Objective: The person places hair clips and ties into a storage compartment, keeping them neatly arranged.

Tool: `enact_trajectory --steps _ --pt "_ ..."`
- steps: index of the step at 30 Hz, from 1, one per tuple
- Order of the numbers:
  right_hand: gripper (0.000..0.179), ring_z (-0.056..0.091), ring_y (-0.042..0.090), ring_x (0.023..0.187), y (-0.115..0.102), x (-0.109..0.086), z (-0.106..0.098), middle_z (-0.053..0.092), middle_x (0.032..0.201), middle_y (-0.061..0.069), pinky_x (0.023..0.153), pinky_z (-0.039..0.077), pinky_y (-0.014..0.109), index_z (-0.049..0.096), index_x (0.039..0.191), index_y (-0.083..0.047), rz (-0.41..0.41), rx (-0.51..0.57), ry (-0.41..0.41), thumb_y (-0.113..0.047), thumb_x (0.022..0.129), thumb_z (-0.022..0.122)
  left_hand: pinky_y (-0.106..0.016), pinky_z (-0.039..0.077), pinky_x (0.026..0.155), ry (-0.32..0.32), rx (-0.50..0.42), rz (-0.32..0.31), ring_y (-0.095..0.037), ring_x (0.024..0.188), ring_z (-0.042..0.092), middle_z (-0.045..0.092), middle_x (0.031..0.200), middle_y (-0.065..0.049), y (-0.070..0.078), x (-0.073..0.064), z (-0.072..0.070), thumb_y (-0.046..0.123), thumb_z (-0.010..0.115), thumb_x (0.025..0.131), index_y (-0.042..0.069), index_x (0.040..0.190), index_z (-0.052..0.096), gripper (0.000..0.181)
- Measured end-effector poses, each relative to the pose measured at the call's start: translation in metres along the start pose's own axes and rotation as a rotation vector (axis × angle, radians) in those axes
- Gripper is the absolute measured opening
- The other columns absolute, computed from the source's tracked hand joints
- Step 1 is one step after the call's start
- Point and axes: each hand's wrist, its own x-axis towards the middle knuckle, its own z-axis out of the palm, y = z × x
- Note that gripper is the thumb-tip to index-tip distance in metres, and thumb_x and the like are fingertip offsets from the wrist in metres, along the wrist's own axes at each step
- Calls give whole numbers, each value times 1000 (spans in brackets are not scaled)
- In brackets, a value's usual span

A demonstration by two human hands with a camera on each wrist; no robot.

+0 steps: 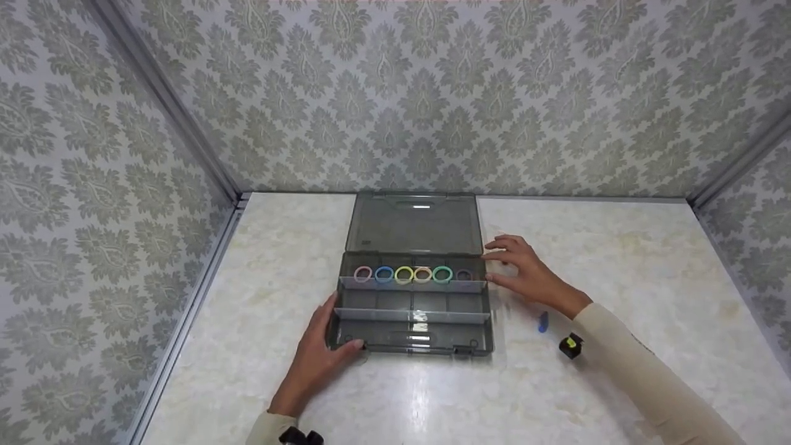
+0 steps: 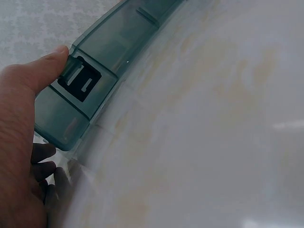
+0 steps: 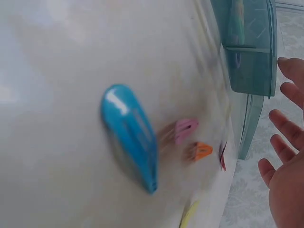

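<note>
A smoky clear plastic organizer box [image 1: 414, 334] lies on the table, its lid [image 1: 414, 222] folded back flat. Along its rear compartment runs a row of coloured hair ties, among them a yellow hair tie [image 1: 404, 275] and a green hair tie [image 1: 442, 275]. My left hand [image 1: 314, 355] grips the front left corner, thumb over the front wall by a latch [image 2: 80, 80]. Beside the rear right side is my right hand [image 1: 522, 272], fingers apart and holding nothing; whether a fingertip touches the rim I cannot tell.
A blue snap hair clip [image 3: 129, 135] lies right of the box. In the right wrist view, a pink clip [image 3: 185, 129], an orange clip [image 3: 203, 150], a red clip [image 3: 223, 156] and a yellow clip [image 3: 189, 214] lie beyond it. Patterned walls [image 1: 426, 93] enclose the table [image 1: 247, 296].
</note>
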Motion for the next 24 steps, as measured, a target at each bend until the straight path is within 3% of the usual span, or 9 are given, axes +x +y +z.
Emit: enact_trajectory --steps 9,24 --pt "36 44 58 141 13 -29 -3 64 139 33 116 33 65 77 126 5 -86 11 123 2 92 86 -69 20 132 -4 30 -23 -47 168 15 25 181 -15 3 0 0 59 87 91 28 177 25 111" --pt "31 40 51 145 20 -77 -16 62 145 29 115 33 72 79 123 3 125 6 168 -1 93 86 -69 19 132 -11 31 -48 -46 168 16 25 182 -14 6 4 1 61 88 89 27 178 24 115"
